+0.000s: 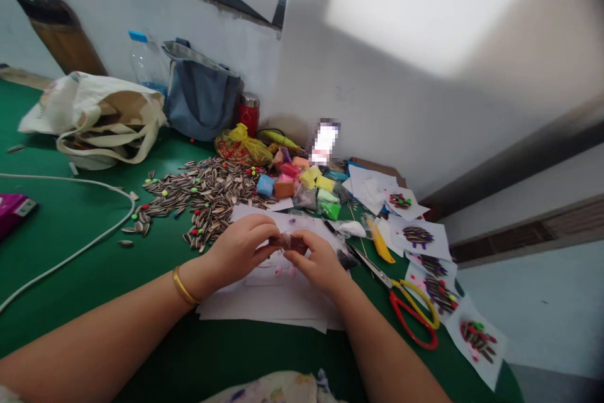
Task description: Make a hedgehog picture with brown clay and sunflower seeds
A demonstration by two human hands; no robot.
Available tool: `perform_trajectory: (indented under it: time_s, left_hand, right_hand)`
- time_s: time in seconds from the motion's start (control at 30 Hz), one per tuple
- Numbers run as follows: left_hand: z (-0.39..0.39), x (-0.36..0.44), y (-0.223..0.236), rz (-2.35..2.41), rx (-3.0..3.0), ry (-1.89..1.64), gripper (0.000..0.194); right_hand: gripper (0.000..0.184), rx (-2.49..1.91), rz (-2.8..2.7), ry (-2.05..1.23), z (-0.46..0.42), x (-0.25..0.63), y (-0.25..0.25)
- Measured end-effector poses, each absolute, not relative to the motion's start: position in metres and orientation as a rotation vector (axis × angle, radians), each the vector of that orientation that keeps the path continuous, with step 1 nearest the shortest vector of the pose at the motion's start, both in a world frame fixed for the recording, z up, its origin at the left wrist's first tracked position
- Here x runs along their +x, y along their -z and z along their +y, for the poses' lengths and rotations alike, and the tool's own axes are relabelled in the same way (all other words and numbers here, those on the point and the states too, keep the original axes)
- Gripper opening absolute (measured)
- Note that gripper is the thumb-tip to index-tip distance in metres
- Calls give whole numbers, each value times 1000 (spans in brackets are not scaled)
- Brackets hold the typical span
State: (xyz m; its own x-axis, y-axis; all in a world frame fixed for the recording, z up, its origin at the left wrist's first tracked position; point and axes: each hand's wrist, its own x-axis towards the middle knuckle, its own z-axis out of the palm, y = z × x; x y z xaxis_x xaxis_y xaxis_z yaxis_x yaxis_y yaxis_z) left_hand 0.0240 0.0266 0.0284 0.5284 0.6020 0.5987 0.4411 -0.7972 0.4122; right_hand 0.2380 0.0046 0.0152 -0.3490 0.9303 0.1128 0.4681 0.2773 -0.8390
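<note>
My left hand (pixel 245 242) and my right hand (pixel 316 261) meet over white paper sheets (pixel 264 305). Between their fingertips is a small brown packet (pixel 295 243), which looks like modelling clay in clear wrap; both hands are closed on it. Pink dabs (pixel 284 271) and faint drawn lines show on the top sheet just below my fingers. A heap of striped sunflower seeds (pixel 217 189) with bright little balls among them lies beyond my left hand. Coloured clay packets (pixel 325 183) are piled past the sheets. Scissors (pixel 394 283) with red and yellow handles rest right of my right hand.
Finished-looking seed pictures (pixel 418 236) line the right table edge. At the back stand a blue bag (pixel 202 98), a white cloth bag (pixel 94 107), a water bottle (pixel 144 60), a red flask (pixel 249 112) and a lit phone (pixel 324 142). A white cable (pixel 94 236) curves across the left.
</note>
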Motion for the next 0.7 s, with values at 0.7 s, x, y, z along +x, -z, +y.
perform_trajectory:
  time_s: [0.7]
  left_hand:
    - [26,27,-26,1001,2599,-871,10]
  right_hand:
    - [21,-1185,-2175,-833,4,238,-13]
